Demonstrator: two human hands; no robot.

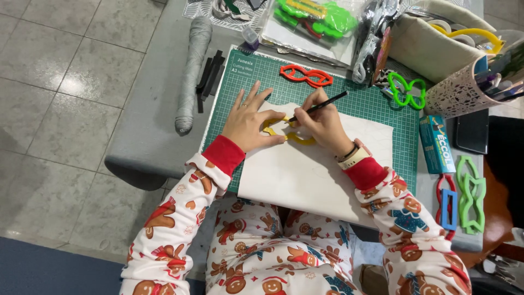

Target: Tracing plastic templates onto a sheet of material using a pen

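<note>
While left hand [248,123] presses yellow template [289,133] flat on white sheet [305,175], tracing outline with black pencil [319,107] pinched in right hand [322,124]; next move likely demands unshifted template.

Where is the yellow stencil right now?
In the head view, the yellow stencil lies on the white sheet over the green cutting mat, pinned under the left hand, beside the right hand's pencil.
</note>
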